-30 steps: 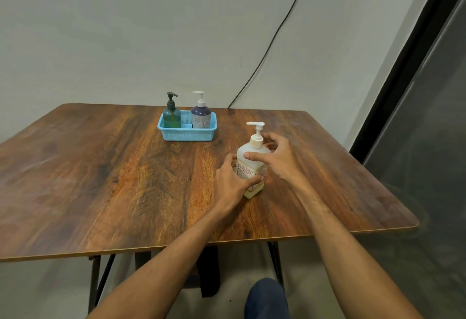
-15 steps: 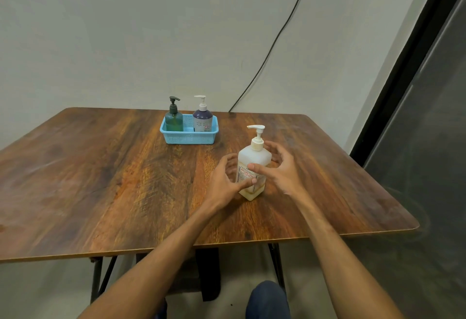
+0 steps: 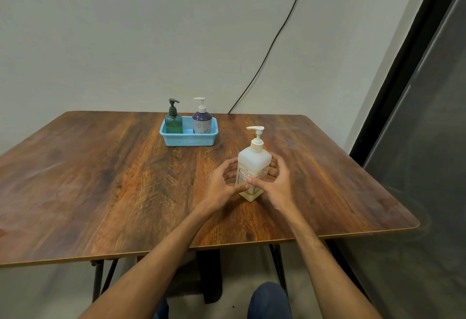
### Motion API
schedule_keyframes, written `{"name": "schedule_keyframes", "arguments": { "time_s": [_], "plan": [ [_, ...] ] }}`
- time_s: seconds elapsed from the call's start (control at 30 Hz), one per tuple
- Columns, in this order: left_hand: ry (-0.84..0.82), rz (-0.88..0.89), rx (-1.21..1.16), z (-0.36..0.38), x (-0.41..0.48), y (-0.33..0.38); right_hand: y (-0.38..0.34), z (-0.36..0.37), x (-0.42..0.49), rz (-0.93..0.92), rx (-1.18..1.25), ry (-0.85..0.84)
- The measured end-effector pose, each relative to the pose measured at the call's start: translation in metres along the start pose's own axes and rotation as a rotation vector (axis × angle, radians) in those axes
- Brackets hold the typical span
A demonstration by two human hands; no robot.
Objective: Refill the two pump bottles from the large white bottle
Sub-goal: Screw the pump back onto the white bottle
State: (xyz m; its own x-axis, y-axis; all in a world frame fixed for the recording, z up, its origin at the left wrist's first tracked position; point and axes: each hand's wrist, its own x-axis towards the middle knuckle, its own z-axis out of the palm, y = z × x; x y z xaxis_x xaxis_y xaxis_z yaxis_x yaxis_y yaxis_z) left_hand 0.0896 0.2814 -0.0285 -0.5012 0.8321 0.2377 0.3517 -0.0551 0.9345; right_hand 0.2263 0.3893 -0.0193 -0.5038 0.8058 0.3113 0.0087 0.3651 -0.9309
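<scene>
We face a pale wall (image 3: 126, 28) with a black cable (image 3: 274, 38) running down it and a dark panel (image 3: 428, 117) on our right. Our wooden table (image 3: 100, 180) carries a blue basket (image 3: 189, 138) near the far edge, holding a green pump bottle (image 3: 173, 122) and a purple pump bottle (image 3: 202, 120). Nearer, the large white bottle (image 3: 253, 164) stands upright between our left hand (image 3: 222, 187) and right hand (image 3: 276, 187), fingers curled loosely around it; whether they grip we cannot tell.

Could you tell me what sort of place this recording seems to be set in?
Probably a plain indoor room used as a makeshift workspace: a wooden folding table against a bare wall, a loose black cable hanging down it, and a dark glass door.
</scene>
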Motion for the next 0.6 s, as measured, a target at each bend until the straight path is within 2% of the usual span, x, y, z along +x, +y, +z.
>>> {"name": "schedule_keyframes", "arguments": {
  "time_s": [0.27, 0.37, 0.53, 0.6],
  "plan": [
    [0.057, 0.032, 0.062, -0.007, 0.002, -0.001, 0.012, -0.002, -0.002, 0.067, 0.009, -0.041],
    [0.018, 0.03, 0.058, -0.01, 0.004, 0.0, 0.012, -0.004, 0.001, 0.064, -0.001, -0.085],
    [-0.163, 0.015, -0.039, -0.015, 0.009, 0.006, 0.013, -0.007, 0.002, 0.075, 0.016, -0.157],
    [-0.174, 0.034, -0.053, -0.015, 0.013, 0.01, 0.014, -0.007, 0.004, 0.08, 0.026, -0.17]
  ]
}}
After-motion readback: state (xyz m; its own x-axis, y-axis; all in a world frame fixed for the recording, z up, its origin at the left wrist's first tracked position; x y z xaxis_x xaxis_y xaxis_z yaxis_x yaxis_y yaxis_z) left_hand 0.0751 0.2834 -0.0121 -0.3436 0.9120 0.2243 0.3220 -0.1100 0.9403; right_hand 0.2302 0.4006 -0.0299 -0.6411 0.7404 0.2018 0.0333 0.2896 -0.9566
